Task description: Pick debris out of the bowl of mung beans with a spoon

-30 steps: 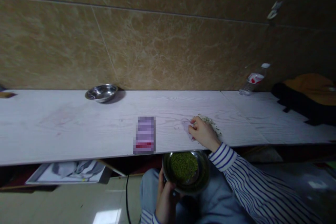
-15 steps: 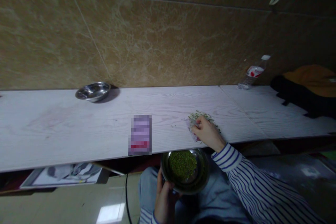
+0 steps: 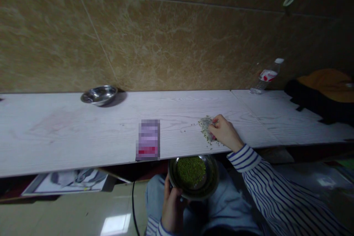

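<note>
At a white tabletop point(image 3: 171, 105) against brown tile point(image 3: 166, 40): grasps a steel bowl point(image 3: 214, 180) of green beans point(image 3: 190, 171) with the left hand point(image 3: 173, 206), above the lap point(image 3: 231, 208), probably supporting its near-left side for steadiness. Beyond the bowl, slightly right, appears to pinch a translucent piece point(image 3: 207, 124) with the right hand point(image 3: 227, 132), perhaps kept low for contact with scattered beans point(image 3: 205, 133). Just beyond the bowl, leftward, a pixelated purple rectangle point(image 3: 148, 140); farther left, a shallow dish point(image 3: 99, 96); far right, a bottle point(image 3: 267, 76).
</note>
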Demonstrator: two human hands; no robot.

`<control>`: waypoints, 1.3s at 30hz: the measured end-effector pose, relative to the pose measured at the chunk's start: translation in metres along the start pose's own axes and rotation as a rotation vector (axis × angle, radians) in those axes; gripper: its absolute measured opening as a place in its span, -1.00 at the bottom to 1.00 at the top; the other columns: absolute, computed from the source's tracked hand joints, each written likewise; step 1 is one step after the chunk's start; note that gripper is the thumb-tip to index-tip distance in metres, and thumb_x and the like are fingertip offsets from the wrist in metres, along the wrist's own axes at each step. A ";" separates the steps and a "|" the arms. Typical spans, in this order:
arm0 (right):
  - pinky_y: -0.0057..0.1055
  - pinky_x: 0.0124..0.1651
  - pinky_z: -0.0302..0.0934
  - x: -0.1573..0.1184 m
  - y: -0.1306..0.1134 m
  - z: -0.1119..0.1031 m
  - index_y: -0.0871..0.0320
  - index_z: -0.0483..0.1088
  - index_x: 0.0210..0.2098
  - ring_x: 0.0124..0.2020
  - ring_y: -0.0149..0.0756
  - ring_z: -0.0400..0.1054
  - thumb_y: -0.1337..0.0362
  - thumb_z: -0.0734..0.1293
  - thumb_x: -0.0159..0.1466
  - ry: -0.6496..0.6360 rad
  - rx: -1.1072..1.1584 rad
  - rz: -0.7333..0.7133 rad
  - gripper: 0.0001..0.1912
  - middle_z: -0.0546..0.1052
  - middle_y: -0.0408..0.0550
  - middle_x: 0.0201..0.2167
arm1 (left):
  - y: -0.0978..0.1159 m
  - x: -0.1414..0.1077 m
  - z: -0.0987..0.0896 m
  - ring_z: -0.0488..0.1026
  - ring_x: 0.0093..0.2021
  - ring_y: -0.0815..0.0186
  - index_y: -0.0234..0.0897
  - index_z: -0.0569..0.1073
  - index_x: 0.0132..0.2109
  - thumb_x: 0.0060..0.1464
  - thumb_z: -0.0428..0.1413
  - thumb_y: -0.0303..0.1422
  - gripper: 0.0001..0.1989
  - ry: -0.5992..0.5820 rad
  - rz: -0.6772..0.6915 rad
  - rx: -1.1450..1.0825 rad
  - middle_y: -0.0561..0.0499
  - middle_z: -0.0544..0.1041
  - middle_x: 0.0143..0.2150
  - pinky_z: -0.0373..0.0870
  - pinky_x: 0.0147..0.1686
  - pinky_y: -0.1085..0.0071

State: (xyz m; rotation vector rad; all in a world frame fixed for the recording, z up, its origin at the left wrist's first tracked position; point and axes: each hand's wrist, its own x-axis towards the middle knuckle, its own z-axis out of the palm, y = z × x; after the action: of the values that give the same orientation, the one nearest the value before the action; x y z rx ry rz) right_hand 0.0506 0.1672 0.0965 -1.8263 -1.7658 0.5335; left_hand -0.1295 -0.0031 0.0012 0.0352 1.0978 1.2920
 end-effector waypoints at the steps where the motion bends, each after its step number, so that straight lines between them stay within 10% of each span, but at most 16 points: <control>1: -0.53 -0.63 0.06 0.001 -0.002 0.000 0.08 0.18 -0.28 -0.67 -0.40 0.37 0.29 0.25 0.17 -0.001 -0.005 -0.012 -0.87 0.50 -0.23 -0.63 | 0.000 0.000 0.000 0.41 -0.20 0.18 -0.07 0.22 0.20 -0.16 0.10 -0.40 -0.30 -0.003 0.002 -0.001 -0.09 0.42 0.01 0.36 -0.41 0.38; 39: -0.40 -0.32 0.06 0.023 -0.069 0.025 0.02 0.38 -0.07 -0.32 -0.23 0.42 0.25 0.15 0.33 -0.212 -0.455 -0.536 -0.75 0.58 -0.05 -0.31 | 0.027 -0.002 -0.004 0.41 -0.24 0.24 -0.02 0.23 0.22 -0.21 0.09 -0.38 -0.26 0.067 0.069 0.033 -0.04 0.41 0.00 0.38 -0.37 0.35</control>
State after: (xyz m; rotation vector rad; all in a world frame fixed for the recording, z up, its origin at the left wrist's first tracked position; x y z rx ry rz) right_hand -0.0174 0.1921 0.1226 -1.4921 -2.5669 0.1154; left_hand -0.1517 0.0024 0.0159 0.0552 1.1839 1.3447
